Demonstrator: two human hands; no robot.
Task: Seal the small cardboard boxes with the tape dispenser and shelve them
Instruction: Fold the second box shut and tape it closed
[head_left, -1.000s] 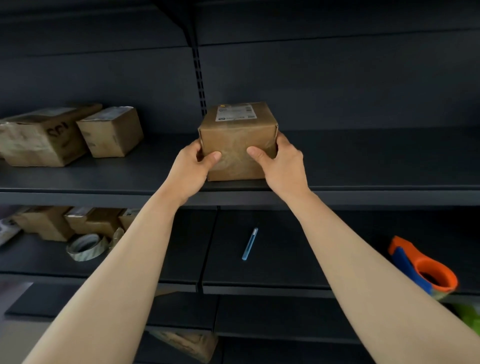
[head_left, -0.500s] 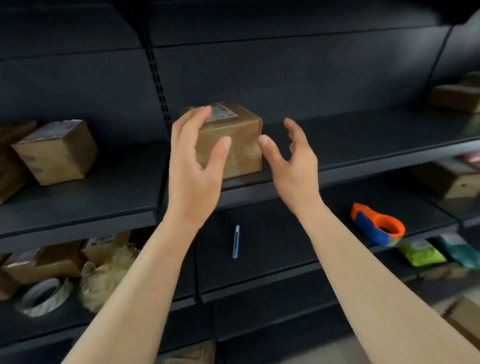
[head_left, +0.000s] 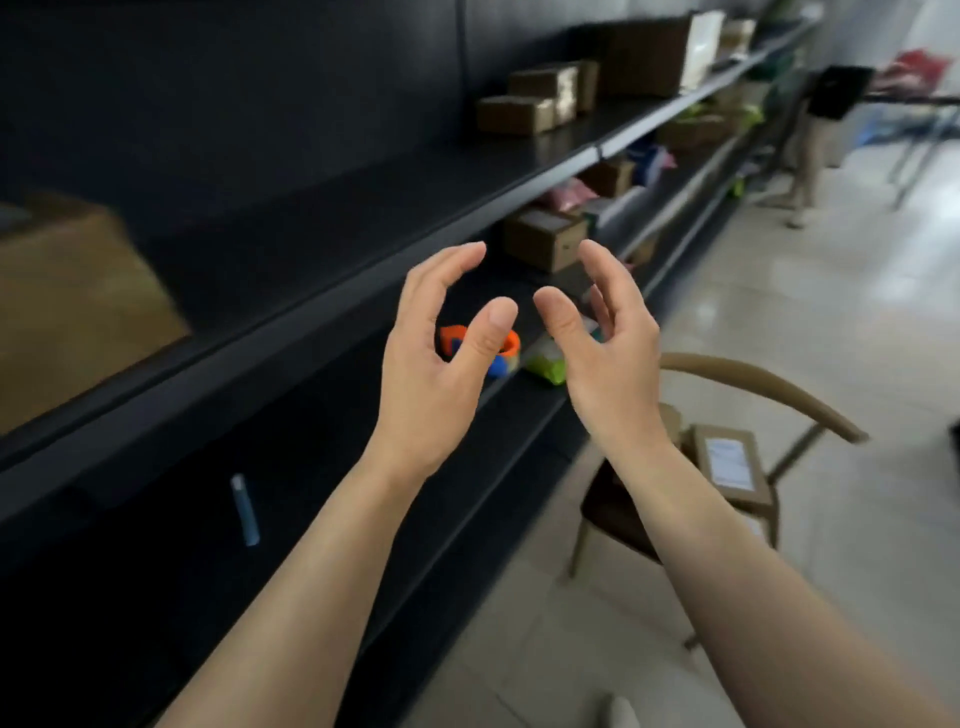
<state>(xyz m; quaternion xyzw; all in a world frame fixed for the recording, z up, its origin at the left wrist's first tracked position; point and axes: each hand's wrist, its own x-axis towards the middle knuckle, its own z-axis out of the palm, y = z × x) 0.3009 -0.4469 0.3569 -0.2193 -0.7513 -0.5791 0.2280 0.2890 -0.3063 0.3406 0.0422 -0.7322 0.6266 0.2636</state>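
Observation:
My left hand (head_left: 436, 358) and my right hand (head_left: 608, 353) hover side by side in front of the dark shelving, both empty with fingers spread and curled. Behind my left thumb, the orange and blue tape dispenser (head_left: 506, 345) lies on the lower shelf, partly hidden. A blurred cardboard box (head_left: 67, 306) sits on the upper shelf at the far left, away from both hands. Another small box with a white label (head_left: 730, 462) rests on a wooden chair at the right.
The upper shelf edge (head_left: 322, 291) runs diagonally across the view. A blue pen-like stick (head_left: 245, 509) lies on the lower shelf. A green packet (head_left: 545, 364) lies beside the dispenser. More boxes (head_left: 540, 98) stand further along. A person (head_left: 821, 124) stands far down the tiled aisle.
Both hands let go of the box on the upper shelf and drew back. The view swung right, so the box slid to the far left and the chair and aisle came into sight.

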